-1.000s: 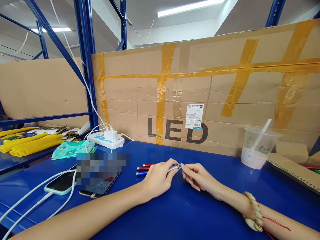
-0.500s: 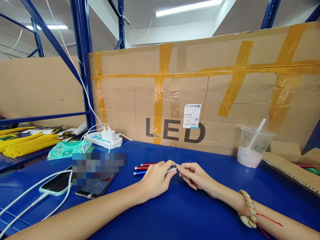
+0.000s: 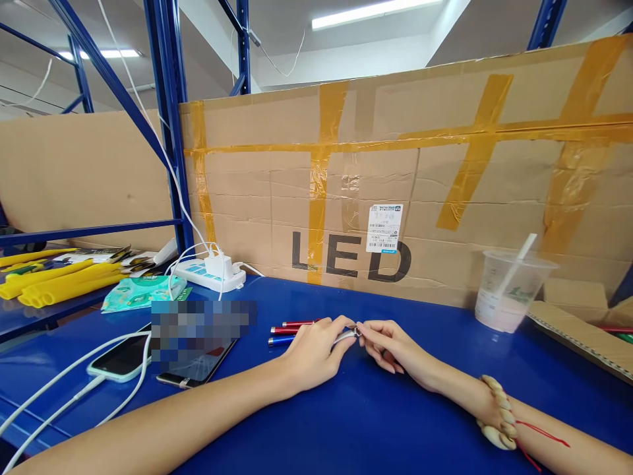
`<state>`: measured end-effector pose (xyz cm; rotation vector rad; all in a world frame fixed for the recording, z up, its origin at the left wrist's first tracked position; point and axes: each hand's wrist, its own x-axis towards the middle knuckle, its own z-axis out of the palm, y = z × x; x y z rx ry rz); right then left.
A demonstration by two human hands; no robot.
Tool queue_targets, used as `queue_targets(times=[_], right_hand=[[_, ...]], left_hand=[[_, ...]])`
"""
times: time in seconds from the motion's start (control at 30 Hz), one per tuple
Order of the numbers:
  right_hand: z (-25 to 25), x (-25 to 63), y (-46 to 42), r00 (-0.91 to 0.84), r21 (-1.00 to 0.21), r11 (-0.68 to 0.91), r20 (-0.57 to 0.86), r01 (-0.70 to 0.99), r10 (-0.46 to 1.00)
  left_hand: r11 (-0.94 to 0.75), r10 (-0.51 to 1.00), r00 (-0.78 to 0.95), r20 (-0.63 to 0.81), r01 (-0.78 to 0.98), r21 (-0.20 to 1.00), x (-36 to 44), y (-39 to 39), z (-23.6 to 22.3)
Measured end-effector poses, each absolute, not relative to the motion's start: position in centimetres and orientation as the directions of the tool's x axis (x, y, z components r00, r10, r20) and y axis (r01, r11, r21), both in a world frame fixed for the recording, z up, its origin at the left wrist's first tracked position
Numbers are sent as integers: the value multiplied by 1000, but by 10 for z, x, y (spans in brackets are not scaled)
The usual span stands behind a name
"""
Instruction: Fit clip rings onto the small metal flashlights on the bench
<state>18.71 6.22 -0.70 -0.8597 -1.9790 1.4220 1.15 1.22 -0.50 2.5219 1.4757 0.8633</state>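
My left hand (image 3: 319, 353) is closed around a slim silver pen-like tube (image 3: 345, 335), most of it hidden by the fingers. At the tube's right end, the thumb and fingertips of my right hand (image 3: 393, 344) are pinched together; any small part between them is too small to make out. Beside my left hand, on its far left side, lie two red pen-like tubes (image 3: 287, 330) and a blue pen-like tube (image 3: 280, 341), all with silver ends. My left hand partly covers them.
On the blue table (image 3: 316, 429) are a charging phone (image 3: 121, 361), a second phone (image 3: 198, 369), a wipes packet (image 3: 143, 293) and a power strip (image 3: 210, 275). A plastic cup with a straw (image 3: 509, 290) and an open carton (image 3: 578, 330) stand right. A cardboard sheet (image 3: 247, 211) rises behind.
The whole view has shifted slightly, so things appear a little further right. Both hands keep the silver tube between them, with only a small change at the fingertips.
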Motion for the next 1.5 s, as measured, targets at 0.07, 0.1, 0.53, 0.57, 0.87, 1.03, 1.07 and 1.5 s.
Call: queue_targets(times=[0.07,0.1,0.53,0.57,0.87,1.03,1.07,1.5], right_hand=[[-7,188,63,-658,-964,213,57,160,751],[-7,189,63,-666,-969,199,52,146,744],[-7,189,66,-654,-985,168,96,47,750],[-7,188,66,-630,-983,181,122,30,767],[-12,183,64,-393,-871,479,404,111,826],[-12,184,64,-395,-834,533,446,143,803],[-12,185,64,-400,-828,540,448,151,800],[-11,186,63,-417,-833,541,452,120,789]], left_hand=[[-522,832,368,415,772,363,12,12,-5],[-523,833,368,413,769,368,12,11,-5],[-533,833,364,416,731,427,9,18,-9],[-536,831,353,430,713,452,8,20,-10],[-499,827,220,517,711,495,8,25,-12],[-503,814,244,527,751,429,8,24,-11],[-501,815,247,524,754,424,8,24,-11],[-549,801,349,487,753,363,10,25,-9]])
